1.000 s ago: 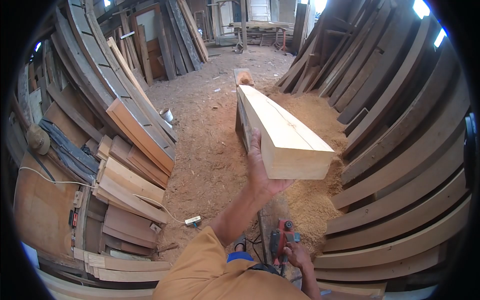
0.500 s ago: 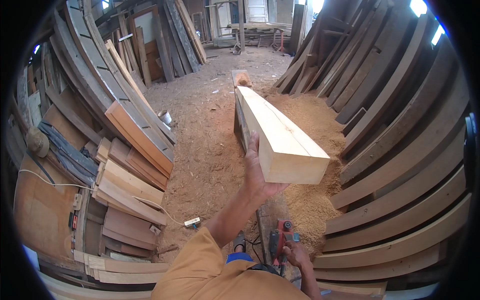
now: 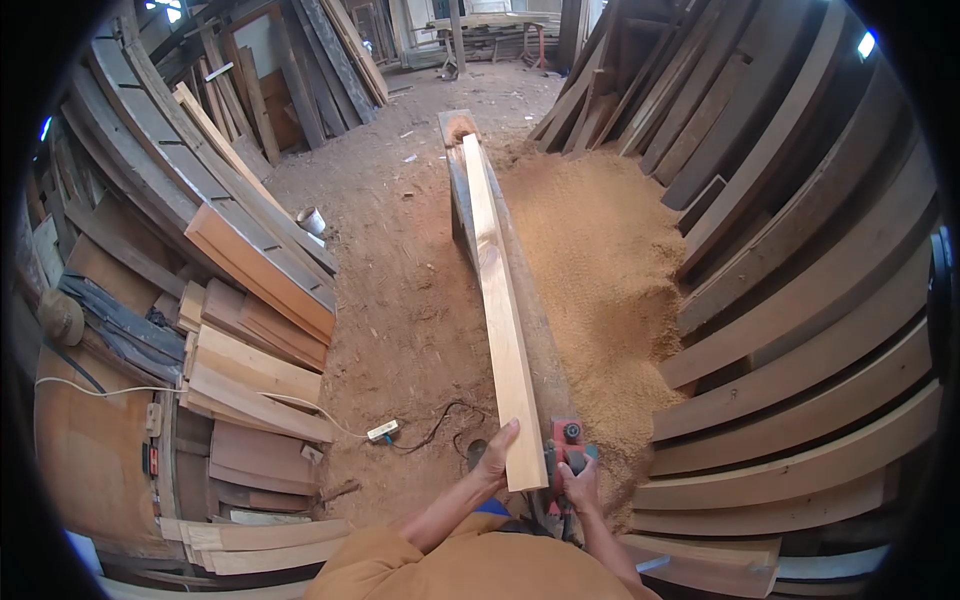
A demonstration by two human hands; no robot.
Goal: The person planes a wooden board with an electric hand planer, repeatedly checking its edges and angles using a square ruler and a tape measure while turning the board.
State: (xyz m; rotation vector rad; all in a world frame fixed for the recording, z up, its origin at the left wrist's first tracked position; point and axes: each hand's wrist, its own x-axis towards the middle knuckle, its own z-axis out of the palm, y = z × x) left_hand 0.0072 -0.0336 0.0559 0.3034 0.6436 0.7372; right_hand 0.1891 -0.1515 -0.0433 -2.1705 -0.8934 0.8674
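Observation:
A long pale wooden beam (image 3: pixel 504 335) lies lengthwise along a narrow workbench (image 3: pixel 543 355), pointing away from me. My left hand (image 3: pixel 494 460) grips its near end from the left side, thumb up on the edge. Just right of that end, on the bench, sits a red and dark electric planer (image 3: pixel 572 434). My right hand (image 3: pixel 581 486) is closed round the planer's handle. The planer's underside is hidden.
Sawdust and shavings (image 3: pixel 600 250) are heaped right of the bench. Planks (image 3: pixel 790 420) lean along the right; boards (image 3: pixel 260 360) are stacked on the left. A power strip (image 3: pixel 382 431) with a dark cord lies on the floor, near a white bucket (image 3: pixel 312 220).
The beam's near end has come down from its raised position and the beam now lies along the bench. My left hand went down with it. My right hand stays on the planer.

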